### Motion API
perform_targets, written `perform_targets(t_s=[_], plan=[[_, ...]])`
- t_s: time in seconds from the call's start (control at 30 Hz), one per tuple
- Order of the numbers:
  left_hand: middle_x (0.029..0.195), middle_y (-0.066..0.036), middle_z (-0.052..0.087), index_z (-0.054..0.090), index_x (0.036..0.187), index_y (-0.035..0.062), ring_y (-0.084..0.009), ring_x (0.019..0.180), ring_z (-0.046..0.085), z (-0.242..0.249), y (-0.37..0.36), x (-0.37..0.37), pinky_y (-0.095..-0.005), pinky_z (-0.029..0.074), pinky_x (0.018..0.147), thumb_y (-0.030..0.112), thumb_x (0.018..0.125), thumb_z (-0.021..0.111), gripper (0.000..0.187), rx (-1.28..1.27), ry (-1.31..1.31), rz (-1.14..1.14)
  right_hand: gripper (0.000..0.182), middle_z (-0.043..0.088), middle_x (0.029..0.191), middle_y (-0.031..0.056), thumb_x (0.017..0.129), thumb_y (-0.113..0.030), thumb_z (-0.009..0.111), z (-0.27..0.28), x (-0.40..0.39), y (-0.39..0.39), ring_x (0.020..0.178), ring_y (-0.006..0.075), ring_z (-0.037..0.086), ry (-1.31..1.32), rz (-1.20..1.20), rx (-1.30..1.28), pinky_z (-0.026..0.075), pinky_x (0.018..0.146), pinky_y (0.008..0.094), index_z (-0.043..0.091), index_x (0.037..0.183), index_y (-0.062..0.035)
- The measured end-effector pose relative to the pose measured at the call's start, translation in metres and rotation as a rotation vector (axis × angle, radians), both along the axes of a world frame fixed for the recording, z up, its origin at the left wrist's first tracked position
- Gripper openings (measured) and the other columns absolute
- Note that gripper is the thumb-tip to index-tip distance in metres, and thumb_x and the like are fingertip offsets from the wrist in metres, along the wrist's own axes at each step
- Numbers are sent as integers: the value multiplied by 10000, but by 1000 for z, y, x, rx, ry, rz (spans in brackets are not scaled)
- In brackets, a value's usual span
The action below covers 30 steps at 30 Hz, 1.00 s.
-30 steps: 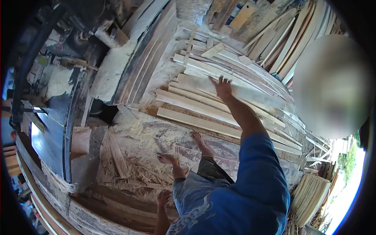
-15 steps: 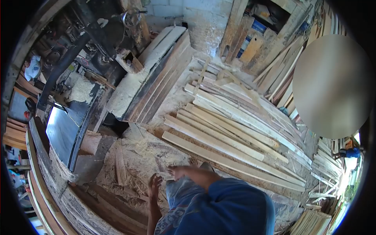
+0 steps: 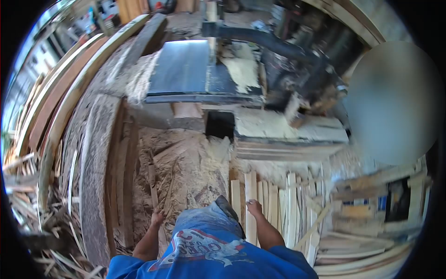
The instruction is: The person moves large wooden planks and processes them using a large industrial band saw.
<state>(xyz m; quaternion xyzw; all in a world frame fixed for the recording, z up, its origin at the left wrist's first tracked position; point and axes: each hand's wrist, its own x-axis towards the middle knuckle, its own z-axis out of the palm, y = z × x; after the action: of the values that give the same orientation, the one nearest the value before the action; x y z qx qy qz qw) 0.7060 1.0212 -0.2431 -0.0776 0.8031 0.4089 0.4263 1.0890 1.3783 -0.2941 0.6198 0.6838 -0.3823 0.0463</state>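
My left hand [image 3: 158, 216] hangs low on the left, above the sawdust-covered floor. Its fingers look loosely bent and apart, and nothing shows in them. My right hand [image 3: 253, 207] is held out on the other side of my body, in front of a long pale plank [image 3: 251, 186]. Its fingers are small and blurred, and whether they touch the plank cannot be made out. More pale boards [image 3: 272, 200] lie side by side just right of that hand.
Ahead stands a machine with a flat metal table [image 3: 180, 69] and a heap of sawdust [image 3: 240, 69]. A sawdust-topped wooden bench [image 3: 288, 125] adjoins it. A thick rough beam [image 3: 97, 172] lies left, near long curved boards [image 3: 69, 100]. Scrap strips litter the lower left.
My view has swung left, so the machine is now straight ahead and the boards lie to my right. My hands, close together before, are now apart at either side of my body.
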Motion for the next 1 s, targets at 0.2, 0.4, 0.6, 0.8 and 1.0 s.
perform_targets(t_s=[0.2,0.4,0.6,0.8,1.0], plan=[[882,-134,645,517,1142,-18,-171,671,601,-10,72,16,-288,457,538,304,877,525,417,168,-95,22,363,663,883,91,794,-285,572,25,-70,37,749,192,659,-101,213,-457,522,569,377,604,1111,-109],[908,-146,654,597,1089,-9,-193,745,616,-7,170,4,-300,490,667,307,871,511,393,-26,-75,-304,375,645,915,174,758,-388,529,25,-206,128,840,328,621,-67,458,-58,462,796,367,674,937,-91],[901,-140,656,600,1061,-23,-187,761,610,13,320,-90,-300,479,706,326,881,476,412,124,48,-133,374,645,880,156,808,-413,559,182,-416,296,874,340,605,339,319,317,475,753,419,621,964,-78],[1064,-118,610,485,1228,31,-207,934,574,98,480,-177,-323,435,746,445,879,476,541,427,216,-53,665,541,1102,215,764,-383,635,222,-520,370,973,361,557,295,350,603,474,795,417,396,1248,6],[1078,-115,600,482,1236,39,-196,950,555,129,579,-221,-320,431,745,479,870,485,573,550,224,-8,853,527,1133,291,700,-408,642,231,-518,357,1042,395,536,95,376,241,440,884,430,286,1310,69]])
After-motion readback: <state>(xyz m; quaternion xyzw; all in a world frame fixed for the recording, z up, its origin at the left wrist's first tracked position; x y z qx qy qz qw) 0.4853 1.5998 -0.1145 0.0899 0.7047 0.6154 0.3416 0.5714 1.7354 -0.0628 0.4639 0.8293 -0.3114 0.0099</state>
